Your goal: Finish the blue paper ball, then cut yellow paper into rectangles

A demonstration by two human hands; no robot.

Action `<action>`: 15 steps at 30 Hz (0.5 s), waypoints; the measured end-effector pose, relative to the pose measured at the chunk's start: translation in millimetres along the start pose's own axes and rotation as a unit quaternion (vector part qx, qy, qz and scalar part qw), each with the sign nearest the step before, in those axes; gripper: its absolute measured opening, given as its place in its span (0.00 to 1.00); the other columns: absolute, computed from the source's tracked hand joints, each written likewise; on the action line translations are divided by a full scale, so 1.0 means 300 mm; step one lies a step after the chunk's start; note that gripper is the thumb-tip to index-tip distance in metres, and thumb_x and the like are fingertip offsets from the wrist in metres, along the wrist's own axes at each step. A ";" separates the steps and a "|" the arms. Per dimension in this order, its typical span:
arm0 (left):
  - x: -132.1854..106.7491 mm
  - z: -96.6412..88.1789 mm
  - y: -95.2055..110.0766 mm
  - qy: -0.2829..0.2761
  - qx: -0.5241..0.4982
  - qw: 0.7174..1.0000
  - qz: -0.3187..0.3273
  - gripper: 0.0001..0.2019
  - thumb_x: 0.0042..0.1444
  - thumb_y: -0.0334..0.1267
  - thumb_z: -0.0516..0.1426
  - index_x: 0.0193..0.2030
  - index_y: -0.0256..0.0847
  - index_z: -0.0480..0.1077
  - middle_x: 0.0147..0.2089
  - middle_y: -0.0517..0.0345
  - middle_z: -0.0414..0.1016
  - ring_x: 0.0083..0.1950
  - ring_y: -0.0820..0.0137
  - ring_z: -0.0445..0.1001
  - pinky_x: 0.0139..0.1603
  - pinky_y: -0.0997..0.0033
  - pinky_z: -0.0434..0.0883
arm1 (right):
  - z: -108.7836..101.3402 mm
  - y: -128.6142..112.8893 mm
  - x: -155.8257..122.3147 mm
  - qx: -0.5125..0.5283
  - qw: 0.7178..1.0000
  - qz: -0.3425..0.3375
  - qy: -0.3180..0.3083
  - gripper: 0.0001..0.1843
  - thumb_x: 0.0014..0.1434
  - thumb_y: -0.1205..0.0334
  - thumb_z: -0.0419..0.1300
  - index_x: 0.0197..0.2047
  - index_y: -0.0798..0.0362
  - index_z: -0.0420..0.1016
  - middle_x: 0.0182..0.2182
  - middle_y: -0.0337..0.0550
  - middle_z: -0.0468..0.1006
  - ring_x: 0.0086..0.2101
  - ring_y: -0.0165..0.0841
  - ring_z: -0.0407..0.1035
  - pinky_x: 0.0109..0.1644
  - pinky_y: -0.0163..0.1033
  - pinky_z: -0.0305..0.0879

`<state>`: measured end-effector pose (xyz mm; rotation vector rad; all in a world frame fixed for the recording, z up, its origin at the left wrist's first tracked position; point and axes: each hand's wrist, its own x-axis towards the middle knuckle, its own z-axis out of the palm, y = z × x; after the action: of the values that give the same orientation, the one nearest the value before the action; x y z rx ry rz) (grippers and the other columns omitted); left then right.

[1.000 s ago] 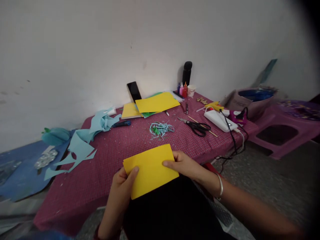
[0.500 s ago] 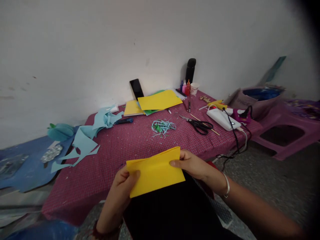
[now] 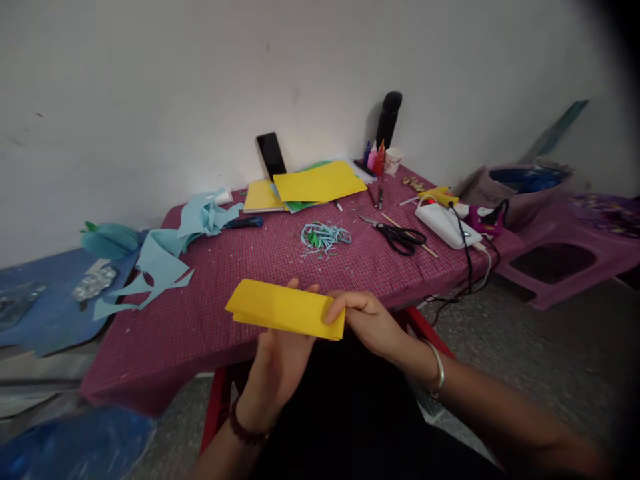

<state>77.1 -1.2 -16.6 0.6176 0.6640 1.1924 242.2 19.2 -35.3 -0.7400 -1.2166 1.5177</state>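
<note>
Our right hand [image 3: 373,327] pinches folded yellow paper [image 3: 280,307] at one end; left hand [image 3: 284,367] spread behind it.

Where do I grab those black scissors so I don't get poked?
Probably best by the handle loops, coming from the near right. The scissors lie with their loops toward that side and their metal blades pointing away to the left, so your grip should stay clear of the sharp end.
</note>
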 end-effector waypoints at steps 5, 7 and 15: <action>0.006 -0.011 -0.033 0.076 0.066 0.995 -0.021 0.19 0.56 0.48 0.59 0.49 0.38 0.73 0.51 0.48 0.76 0.53 0.61 0.73 0.54 0.62 0.68 | 0.039 0.001 -0.010 0.002 0.997 0.036 -0.063 0.05 0.54 0.67 0.59 0.33 0.49 0.74 0.31 0.35 0.75 0.32 0.28 0.70 0.37 0.35 0.68; 0.014 -0.027 -0.017 0.104 0.080 0.991 -0.003 0.16 0.56 0.45 0.59 0.46 0.37 0.74 0.46 0.50 0.78 0.48 0.63 0.75 0.49 0.65 0.70 | 0.041 -0.001 -0.007 0.095 0.991 0.078 -0.056 0.11 0.53 0.64 0.62 0.41 0.49 0.70 0.36 0.35 0.76 0.34 0.29 0.73 0.38 0.36 0.69; 0.011 -0.029 -0.026 0.067 0.167 0.983 0.047 0.15 0.57 0.45 0.58 0.45 0.36 0.73 0.43 0.49 0.79 0.40 0.65 0.77 0.37 0.69 0.72 | 0.051 0.072 -0.014 0.065 0.969 0.224 -0.075 0.25 0.51 0.43 0.65 0.36 0.59 0.74 0.28 0.45 0.80 0.27 0.29 0.74 0.32 0.34 0.69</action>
<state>76.3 0.6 -28.5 0.8634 0.9693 1.2275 222.7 10.7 -51.5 -0.8629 -1.0898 2.0368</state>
